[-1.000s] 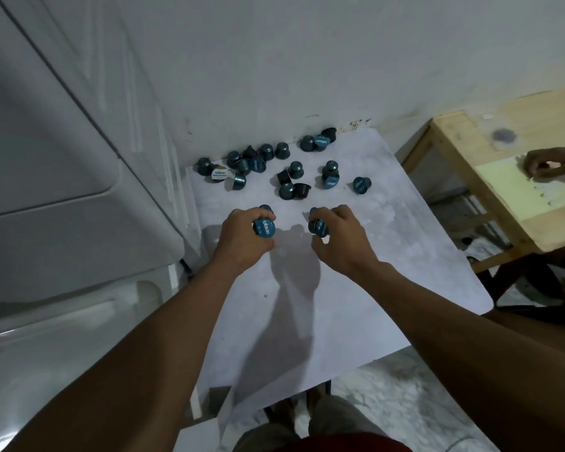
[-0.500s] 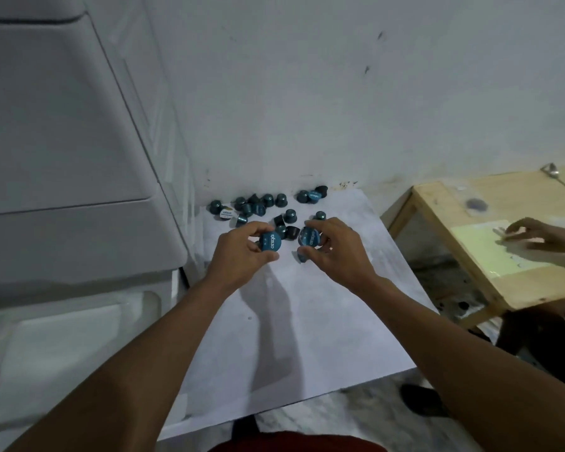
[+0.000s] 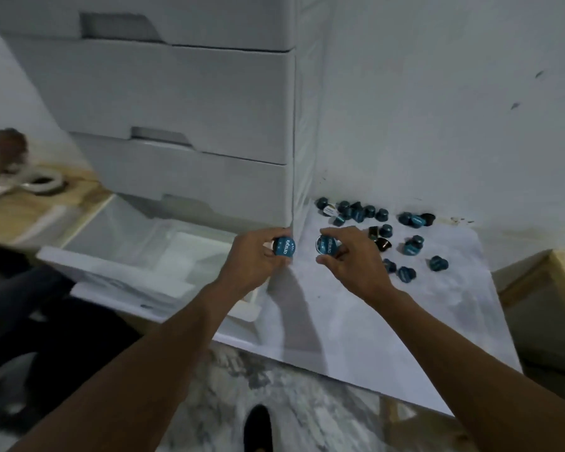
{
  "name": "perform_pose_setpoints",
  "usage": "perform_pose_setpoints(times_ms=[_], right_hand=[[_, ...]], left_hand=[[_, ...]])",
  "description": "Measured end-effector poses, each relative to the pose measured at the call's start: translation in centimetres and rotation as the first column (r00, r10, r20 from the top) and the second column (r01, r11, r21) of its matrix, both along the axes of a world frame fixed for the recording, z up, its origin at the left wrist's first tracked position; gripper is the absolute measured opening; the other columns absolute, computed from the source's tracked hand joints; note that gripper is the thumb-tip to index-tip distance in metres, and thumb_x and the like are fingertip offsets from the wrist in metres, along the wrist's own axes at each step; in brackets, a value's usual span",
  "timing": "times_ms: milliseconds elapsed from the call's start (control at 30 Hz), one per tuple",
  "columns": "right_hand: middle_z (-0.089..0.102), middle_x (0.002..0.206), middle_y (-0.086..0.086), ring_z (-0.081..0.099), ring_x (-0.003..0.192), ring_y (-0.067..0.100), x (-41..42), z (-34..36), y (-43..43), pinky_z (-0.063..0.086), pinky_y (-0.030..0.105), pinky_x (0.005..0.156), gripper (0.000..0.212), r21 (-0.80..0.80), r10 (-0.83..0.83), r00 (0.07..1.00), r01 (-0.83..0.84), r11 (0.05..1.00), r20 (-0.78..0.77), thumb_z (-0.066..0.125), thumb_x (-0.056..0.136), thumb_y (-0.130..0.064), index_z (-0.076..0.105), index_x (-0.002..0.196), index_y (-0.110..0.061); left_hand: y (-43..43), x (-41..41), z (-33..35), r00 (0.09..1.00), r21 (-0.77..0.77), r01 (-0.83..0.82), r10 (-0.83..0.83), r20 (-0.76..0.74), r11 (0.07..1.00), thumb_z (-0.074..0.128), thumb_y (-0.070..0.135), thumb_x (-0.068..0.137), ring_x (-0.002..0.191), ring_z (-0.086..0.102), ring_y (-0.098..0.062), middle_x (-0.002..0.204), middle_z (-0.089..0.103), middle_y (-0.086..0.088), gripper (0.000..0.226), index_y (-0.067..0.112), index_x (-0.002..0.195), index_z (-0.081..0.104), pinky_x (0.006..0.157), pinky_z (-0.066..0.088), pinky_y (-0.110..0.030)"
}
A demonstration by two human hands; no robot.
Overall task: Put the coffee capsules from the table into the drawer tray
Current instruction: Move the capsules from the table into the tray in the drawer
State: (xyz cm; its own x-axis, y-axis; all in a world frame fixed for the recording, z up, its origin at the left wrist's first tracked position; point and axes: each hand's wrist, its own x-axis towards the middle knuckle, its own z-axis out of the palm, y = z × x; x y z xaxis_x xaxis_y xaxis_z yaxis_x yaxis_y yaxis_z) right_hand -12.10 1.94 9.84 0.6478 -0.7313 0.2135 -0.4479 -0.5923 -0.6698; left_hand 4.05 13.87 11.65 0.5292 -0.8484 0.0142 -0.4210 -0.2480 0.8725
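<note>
Fingers point(image 3: 264, 235) of the left hand point(image 3: 253, 259) are curled round a teal capsule point(image 3: 284, 246), printed foil face to camera. It sits right at the front corner of the drawer unit point(image 3: 209, 109). The right hand point(image 3: 353, 261) pinches a second capsule point(image 3: 327, 245) the same way, just right of that corner and over the table point(image 3: 356, 327). Both hands grip firmly, neither is open. The step looks like a carry to the open drawer point(image 3: 79, 260), pulled out at the bottom of the drawer unit, with its white tray point(image 3: 193, 256) inside. To do it well, swing both hands left past the unit's corner without clipping it and keep the pinch until low over the tray. Set the capsules down rather than drop them, since they are round and will likely roll or bounce out. Go left hand first so the arms don't cross. The loose capsules point(image 3: 356, 210) lie on the table right of the drawer unit, against the wall, so plenty of the task is left. The pale bit behind the left capsule may be a second one in that hand, can't tell. The tray's compartments are washed out and partly behind the left wrist, so its layout and contents are unclear. The whole frame is blurred. Far left of the unit another person's hand point(image 3: 7, 148) is smeared and cut off.
</note>
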Motion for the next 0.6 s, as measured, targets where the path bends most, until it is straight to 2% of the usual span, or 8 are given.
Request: perform_pose_setpoints(times_ms=[100,233,400,600], right_hand=[[0.060,0.099,0.002,0.063,0.088,0.024,3.0,1.1,2.6,0.053,0.042,0.084,0.038,0.009,0.098,0.995,-0.098,0.995,0.017,0.079,0.075,-0.019,0.066,0.111,-0.016],[0.060,0.102,0.003,0.061,0.089,0.021,7.2,1.6,5.2,0.053,0.039,0.085,0.037,-0.022,0.166,0.986,-0.166,0.986,0.004,0.075,0.078,-0.023,0.064,0.113,-0.018],[0.062,0.111,0.003,0.060,0.091,0.017,13.6,1.3,8.4,0.052,0.036,0.088,0.044,0.022,0.157,0.988,-0.157,0.987,0.002,0.077,0.077,-0.024,0.059,0.117,-0.016],[0.059,0.103,-0.008,0.061,0.088,0.017,21.4,-0.4,12.3,0.055,0.043,0.084,0.039,0.038,0.092,0.996,-0.091,0.995,-0.022,0.078,0.074,-0.025,0.061,0.110,-0.021]], left_hand=[[3.3,2.3,0.3,0.994,0.025,-0.098,0.097,0.050,0.995,0.080,0.006,0.071,0.065,0.064,0.006,0.106,0.066,0.007,0.049,0.019,0.116,0.066,0.064,0.047,0.000],[6.8,6.0,0.1,0.983,0.016,-0.174,0.173,0.067,0.985,0.081,0.013,0.072,0.070,0.066,0.004,0.110,0.066,0.005,0.047,0.021,0.116,0.065,0.061,0.046,-0.001],[10.6,12.0,0.1,0.974,0.075,-0.176,0.162,0.156,0.982,0.080,0.019,0.074,0.069,0.061,0.005,0.114,0.065,0.006,0.046,0.023,0.116,0.061,0.057,0.041,0.003],[14.2,21.6,-0.2,0.970,0.108,-0.077,0.049,0.240,0.991,0.081,0.020,0.074,0.080,0.066,-0.010,0.110,0.066,0.003,0.045,0.019,0.115,0.062,0.078,0.048,-0.013]])
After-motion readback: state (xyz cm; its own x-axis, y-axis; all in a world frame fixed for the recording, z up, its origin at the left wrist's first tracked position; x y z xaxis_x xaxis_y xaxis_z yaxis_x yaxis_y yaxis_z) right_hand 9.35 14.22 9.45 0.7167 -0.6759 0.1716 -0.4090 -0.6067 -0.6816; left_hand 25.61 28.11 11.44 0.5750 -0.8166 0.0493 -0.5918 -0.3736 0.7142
